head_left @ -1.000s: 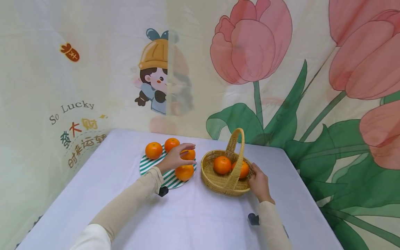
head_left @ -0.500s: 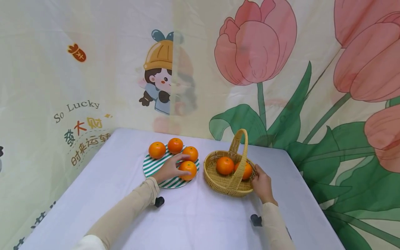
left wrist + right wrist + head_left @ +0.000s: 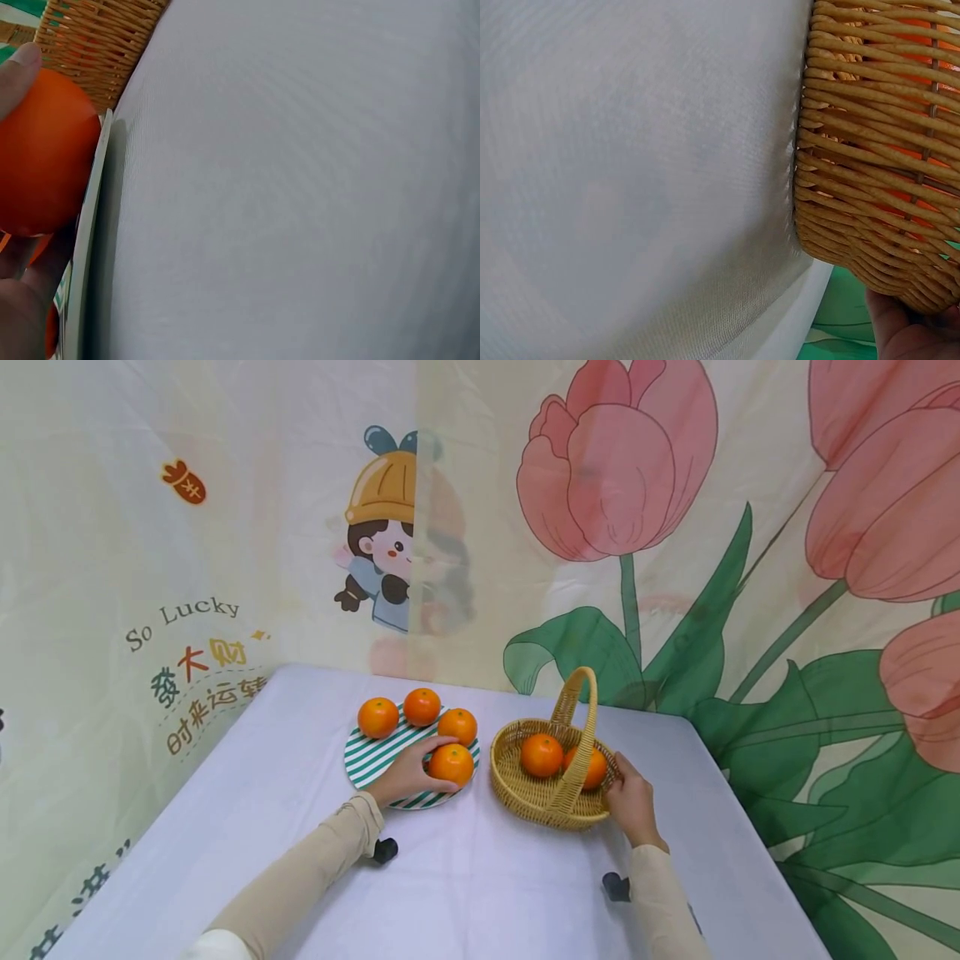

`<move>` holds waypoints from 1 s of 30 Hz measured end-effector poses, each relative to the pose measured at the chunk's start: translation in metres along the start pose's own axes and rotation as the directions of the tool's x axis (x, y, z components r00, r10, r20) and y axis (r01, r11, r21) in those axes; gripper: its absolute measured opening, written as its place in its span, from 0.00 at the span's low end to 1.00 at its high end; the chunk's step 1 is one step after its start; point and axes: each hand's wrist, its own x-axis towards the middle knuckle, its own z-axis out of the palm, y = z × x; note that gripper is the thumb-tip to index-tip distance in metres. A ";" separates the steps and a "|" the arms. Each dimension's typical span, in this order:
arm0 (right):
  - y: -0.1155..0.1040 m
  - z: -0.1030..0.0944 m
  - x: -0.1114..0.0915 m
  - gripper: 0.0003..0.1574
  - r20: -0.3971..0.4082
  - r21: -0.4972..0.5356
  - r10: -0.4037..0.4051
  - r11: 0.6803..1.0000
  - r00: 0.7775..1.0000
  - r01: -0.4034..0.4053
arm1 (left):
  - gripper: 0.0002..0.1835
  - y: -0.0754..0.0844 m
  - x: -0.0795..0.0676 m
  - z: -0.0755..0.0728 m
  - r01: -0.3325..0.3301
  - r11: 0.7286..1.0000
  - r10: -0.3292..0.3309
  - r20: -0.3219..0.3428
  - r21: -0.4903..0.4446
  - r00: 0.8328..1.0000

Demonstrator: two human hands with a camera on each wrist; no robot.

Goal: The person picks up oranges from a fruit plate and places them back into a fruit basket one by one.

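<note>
My left hand [image 3: 408, 775] holds the nearest mandarin orange [image 3: 452, 766] on the green-and-white striped plate [image 3: 363, 763]. Its thumb lies on the near side and its fingers on the far side. In the left wrist view, thumb and fingers touch opposite sides of this mandarin [image 3: 45, 157], close by the plate's rim [image 3: 90, 217]. On the right, my right hand [image 3: 632, 802] grips the rim of a wicker basket [image 3: 517, 797] with an upright handle. Inside the basket sit two mandarins [image 3: 541, 755], one partly behind the handle. The right wrist view shows fingers [image 3: 891, 319] at the basket's woven side [image 3: 877, 165].
Three more mandarins [image 3: 378, 718] rest along the plate's far side. Plate and basket stand close together on a table with a white cloth [image 3: 465, 877]. Behind the table hangs a printed curtain [image 3: 465, 652] with tulips and a cartoon figure.
My left hand has come down from above the plate toward the near mandarin, and its thumb and fingers have closed round it. The right hand has stayed on the basket rim.
</note>
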 end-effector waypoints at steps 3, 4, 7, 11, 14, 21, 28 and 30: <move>0.000 0.001 0.000 0.36 -0.010 0.003 0.004 1.000 1.000 -0.004 | 0.46 -0.001 0.000 0.000 -0.005 1.000 0.005 0.005 -0.006 1.000; 0.000 0.001 0.000 0.36 -0.010 0.007 0.006 1.000 1.000 -0.006 | 0.46 -0.001 -0.001 0.000 -0.008 1.000 0.008 0.005 -0.008 1.000; 0.000 0.000 -0.001 0.35 -0.008 0.015 0.007 1.000 1.000 -0.007 | 0.45 -0.002 0.000 0.001 -0.013 1.000 0.013 0.003 -0.010 1.000; 0.000 -0.001 -0.001 0.35 -0.004 0.011 -0.004 1.000 1.000 0.004 | 0.45 -0.002 0.000 0.000 -0.021 1.000 0.021 0.002 -0.014 1.000; 0.000 -0.001 -0.001 0.35 0.002 0.006 -0.007 1.000 1.000 0.007 | 0.45 -0.002 0.000 0.000 -0.029 1.000 0.029 0.001 -0.008 1.000; 0.001 0.000 -0.001 0.36 0.002 0.016 0.001 1.000 1.000 -0.001 | 0.45 0.001 -0.001 -0.002 -0.047 0.999 0.047 -0.004 0.000 0.999; 0.000 0.001 -0.001 0.36 -0.008 0.027 0.011 1.000 1.000 -0.011 | 0.43 0.004 -0.002 -0.009 -0.039 0.999 0.038 -0.016 -0.029 0.999; -0.001 0.001 0.000 0.36 -0.011 0.023 0.014 1.000 1.000 -0.014 | 0.42 0.007 -0.001 -0.011 -0.029 0.999 0.029 -0.018 -0.039 0.999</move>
